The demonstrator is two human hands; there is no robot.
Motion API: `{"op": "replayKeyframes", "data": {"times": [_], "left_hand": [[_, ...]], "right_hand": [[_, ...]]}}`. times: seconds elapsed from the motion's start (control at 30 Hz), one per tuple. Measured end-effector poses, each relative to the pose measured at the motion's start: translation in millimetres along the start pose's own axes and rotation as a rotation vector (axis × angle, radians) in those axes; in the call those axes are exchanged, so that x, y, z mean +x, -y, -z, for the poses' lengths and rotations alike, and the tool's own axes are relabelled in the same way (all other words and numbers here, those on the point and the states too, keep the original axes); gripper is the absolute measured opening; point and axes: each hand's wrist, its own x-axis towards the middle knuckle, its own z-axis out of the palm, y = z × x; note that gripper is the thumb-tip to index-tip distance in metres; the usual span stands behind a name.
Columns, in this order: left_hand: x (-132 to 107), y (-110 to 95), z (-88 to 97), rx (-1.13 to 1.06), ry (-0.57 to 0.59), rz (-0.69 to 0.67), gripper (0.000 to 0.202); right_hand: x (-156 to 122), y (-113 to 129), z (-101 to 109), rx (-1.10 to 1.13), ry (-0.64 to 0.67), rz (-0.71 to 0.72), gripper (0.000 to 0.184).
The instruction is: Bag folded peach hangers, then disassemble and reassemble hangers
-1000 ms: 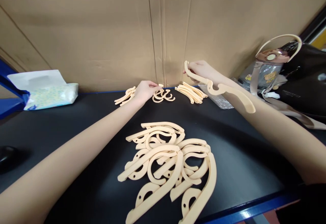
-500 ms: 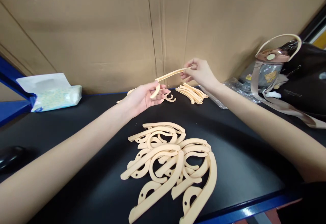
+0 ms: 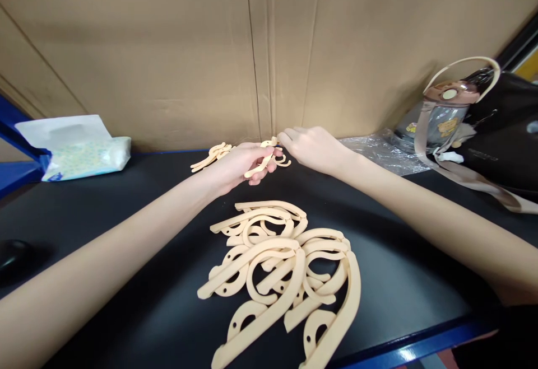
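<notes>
So, the beige hanger piece (image 3: pixel 264 163) is up at the far side of the table, just in front of the small hooks (image 3: pixel 287 163). The left hand (image 3: pixel 237 166) has it pinched between thumb and fingers, palm turned partly up, with the piece slanting so its near end dips toward the wearer. The right hand (image 3: pixel 313 148) is right by its far end, knuckles up and fingers curled in; can't tell if they've actually got hold of anything, since the back of the hand hides them.

Left of the left hand there's a little bunch of beige sticks (image 3: pixel 211 156). Nearer the wearer sits a messy pile of folded hangers (image 3: pixel 269 324), all overlapping on the black table (image 3: pixel 399 246).

Further out, a pack of tissues (image 3: pixel 90 159) is over on the left, and crinkly clear plastic (image 3: pixel 386 153), a bottle (image 3: pixel 445 122) and a dark bag (image 3: pixel 504 134) are on the right. Cardboard (image 3: pixel 168 50) stands behind everything.
</notes>
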Motion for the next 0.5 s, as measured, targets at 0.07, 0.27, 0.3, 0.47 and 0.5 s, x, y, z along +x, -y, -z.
{"op": "replayKeyframes", "data": {"times": [0.07, 0.27, 0.3, 0.47, 0.5], "left_hand": [[-0.4, 0.3, 2.1, 0.020, 0.020, 0.015, 0.022], [-4.1, -4.1, -5.1, 0.073, 0.016, 0.021, 0.021], [-4.3, -4.3, -8.5, 0.093, -0.004, 0.017, 0.022], [-5.1, 1.1, -24.2, 0.280, -0.152, -0.017, 0.023], [-5.8, 2.8, -25.6, 0.334, -0.181, -0.032, 0.023]], "right_hand": [[-0.3, 0.5, -7.0, -0.031, -0.056, 0.008, 0.020], [1.3, 1.0, -17.5, -0.057, -0.076, 0.014, 0.023], [1.6, 1.5, -17.5, -0.040, -0.057, 0.002, 0.023], [3.7, 5.8, -14.7, 0.086, 0.047, -0.036, 0.020], [4.4, 4.9, -14.1, 0.105, 0.058, -0.047, 0.020]]}}
